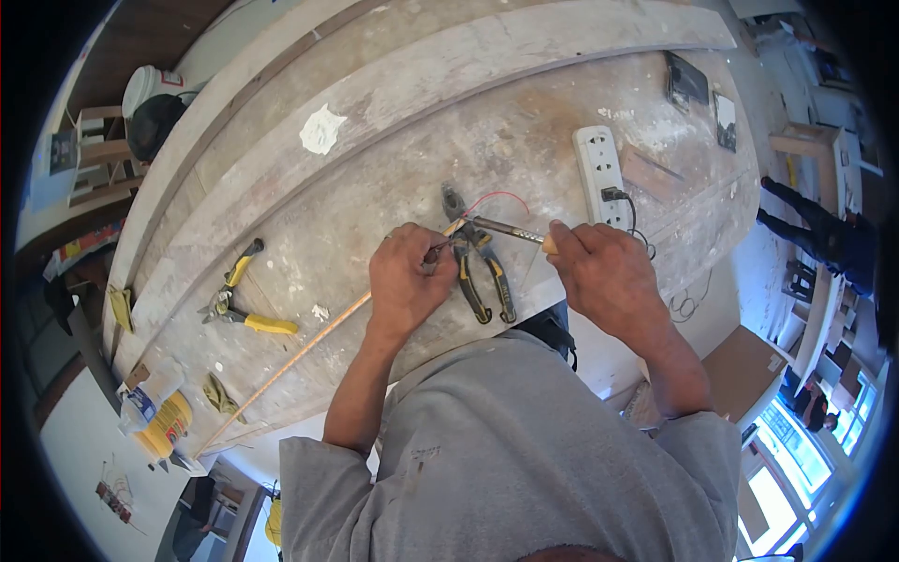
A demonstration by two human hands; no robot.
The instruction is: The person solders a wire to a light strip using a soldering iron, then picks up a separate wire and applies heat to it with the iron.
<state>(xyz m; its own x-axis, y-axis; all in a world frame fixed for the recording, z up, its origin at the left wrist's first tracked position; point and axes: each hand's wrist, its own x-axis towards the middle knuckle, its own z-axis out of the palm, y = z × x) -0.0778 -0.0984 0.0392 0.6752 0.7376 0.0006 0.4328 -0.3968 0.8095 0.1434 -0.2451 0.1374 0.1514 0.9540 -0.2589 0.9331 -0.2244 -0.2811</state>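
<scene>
My left hand (410, 278) is closed, pinching the end of a thin LED strip (330, 324) that runs down and left across the workbench. My right hand (606, 278) is wrapped round the light-coloured handle of a soldering iron (510, 229). The iron's metal shaft points left, its tip at the strip's end just beyond my left fingers. A thin red wire (506, 194) curves away from that spot. Beneath the iron lies a pair of black-and-yellow pliers (479, 267). Whether my left fingers also hold solder cannot be made out.
Yellow-handled snips (234, 302) lie left on the workbench (393, 183). A white power strip (599, 173) with a black plug stands right. Long curved boards (421, 70) cross the far side. A yellow-labelled bottle (167, 423) is at lower left. A person (829, 234) stands far right.
</scene>
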